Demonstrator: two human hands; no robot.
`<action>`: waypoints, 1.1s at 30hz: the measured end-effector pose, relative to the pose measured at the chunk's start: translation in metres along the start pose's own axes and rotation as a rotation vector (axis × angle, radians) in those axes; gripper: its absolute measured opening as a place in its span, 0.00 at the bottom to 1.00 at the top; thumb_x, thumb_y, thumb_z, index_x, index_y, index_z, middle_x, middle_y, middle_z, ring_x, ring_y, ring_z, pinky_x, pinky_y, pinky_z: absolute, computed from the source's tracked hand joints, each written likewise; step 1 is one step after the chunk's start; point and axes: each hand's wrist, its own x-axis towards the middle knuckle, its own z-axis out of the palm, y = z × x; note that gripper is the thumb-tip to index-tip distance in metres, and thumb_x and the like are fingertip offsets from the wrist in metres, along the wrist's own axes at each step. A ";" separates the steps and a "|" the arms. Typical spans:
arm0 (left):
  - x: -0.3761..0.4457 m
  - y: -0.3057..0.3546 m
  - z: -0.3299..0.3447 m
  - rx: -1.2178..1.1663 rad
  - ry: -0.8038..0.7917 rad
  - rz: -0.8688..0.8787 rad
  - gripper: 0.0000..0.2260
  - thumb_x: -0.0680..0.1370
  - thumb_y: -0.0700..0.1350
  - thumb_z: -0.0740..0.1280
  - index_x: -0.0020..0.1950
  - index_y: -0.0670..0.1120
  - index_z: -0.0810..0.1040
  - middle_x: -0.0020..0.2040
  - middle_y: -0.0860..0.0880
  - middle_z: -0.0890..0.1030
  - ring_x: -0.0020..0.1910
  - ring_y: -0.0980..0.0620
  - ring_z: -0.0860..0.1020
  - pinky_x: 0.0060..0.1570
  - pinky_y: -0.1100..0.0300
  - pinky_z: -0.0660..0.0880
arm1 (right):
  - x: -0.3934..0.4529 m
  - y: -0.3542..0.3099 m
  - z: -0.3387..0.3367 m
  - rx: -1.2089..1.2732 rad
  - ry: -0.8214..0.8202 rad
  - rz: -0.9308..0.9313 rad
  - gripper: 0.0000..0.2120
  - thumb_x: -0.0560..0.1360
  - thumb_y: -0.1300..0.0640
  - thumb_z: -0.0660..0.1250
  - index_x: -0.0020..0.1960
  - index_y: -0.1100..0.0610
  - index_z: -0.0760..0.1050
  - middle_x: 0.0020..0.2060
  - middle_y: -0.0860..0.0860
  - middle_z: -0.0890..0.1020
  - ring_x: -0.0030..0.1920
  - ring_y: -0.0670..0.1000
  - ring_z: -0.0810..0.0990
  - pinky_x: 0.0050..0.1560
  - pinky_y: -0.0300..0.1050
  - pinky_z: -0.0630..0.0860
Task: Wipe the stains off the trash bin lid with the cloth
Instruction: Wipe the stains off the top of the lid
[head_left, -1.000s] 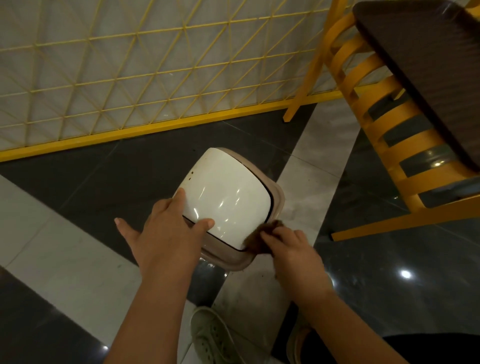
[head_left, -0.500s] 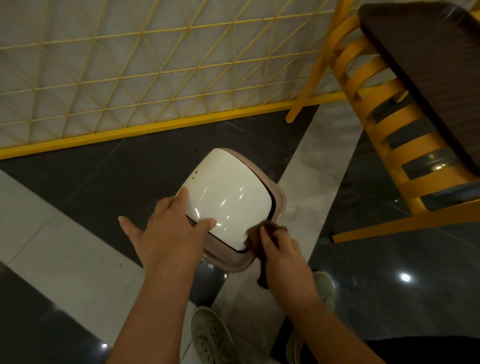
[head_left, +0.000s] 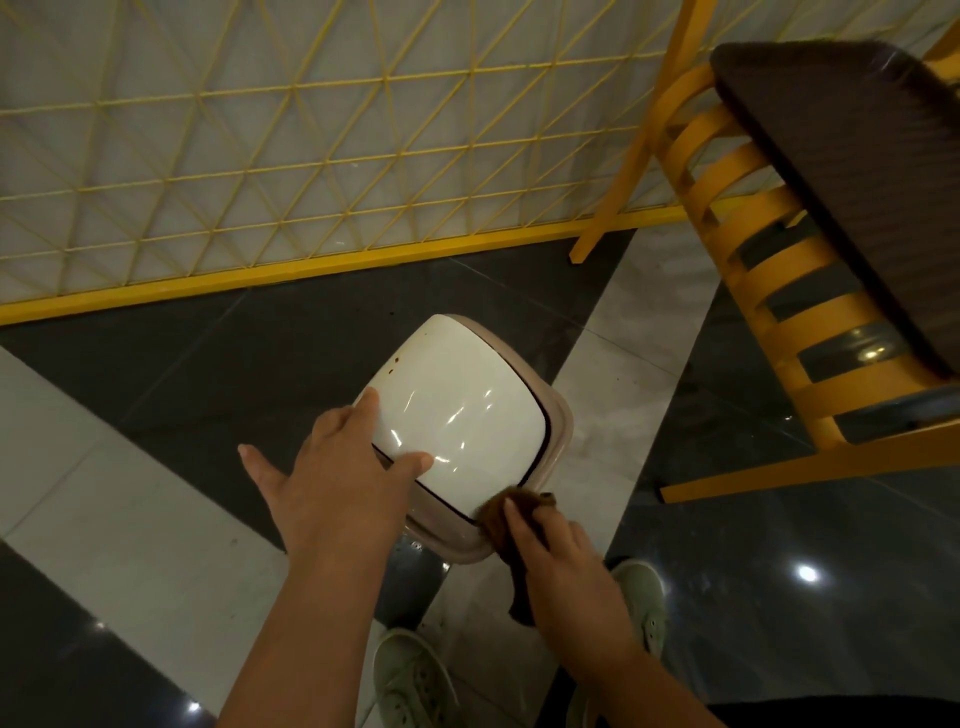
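Fingers of the left hand (head_left: 332, 478) lay straight and spread on the white lid (head_left: 457, 400) of the bin on the floor (head_left: 130, 519). The right hand (head_left: 566, 566) pinched the cloth (head_left: 498, 512) against the lid's near corner; brown specks dotted its far left edge.

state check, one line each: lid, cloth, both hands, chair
trash bin lid: closed, brown spots near far-left edge
cloth: bunched, pressed on the bin's near-right rim
left hand: fingers flat, steadying the lid
right hand: grips cloth
chair: upright, untouched
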 end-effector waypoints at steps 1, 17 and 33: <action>0.000 -0.001 0.000 -0.009 0.000 0.001 0.33 0.75 0.63 0.64 0.76 0.57 0.57 0.73 0.52 0.65 0.71 0.48 0.68 0.71 0.39 0.35 | -0.001 0.007 0.001 -0.049 0.001 -0.021 0.49 0.67 0.55 0.75 0.76 0.46 0.46 0.68 0.51 0.65 0.62 0.54 0.70 0.56 0.47 0.76; 0.002 0.000 0.000 -0.030 -0.021 -0.013 0.33 0.76 0.60 0.64 0.77 0.57 0.54 0.74 0.52 0.63 0.70 0.49 0.69 0.71 0.39 0.34 | 0.062 -0.033 -0.038 0.214 0.419 -0.048 0.25 0.77 0.60 0.61 0.74 0.56 0.62 0.67 0.56 0.69 0.66 0.55 0.70 0.62 0.52 0.74; 0.002 0.000 0.005 -0.092 -0.005 -0.008 0.32 0.75 0.59 0.65 0.77 0.57 0.56 0.73 0.52 0.64 0.68 0.49 0.71 0.72 0.38 0.37 | 0.114 -0.049 -0.095 -0.160 0.344 -0.254 0.25 0.73 0.59 0.67 0.68 0.49 0.70 0.65 0.52 0.71 0.61 0.55 0.69 0.54 0.50 0.75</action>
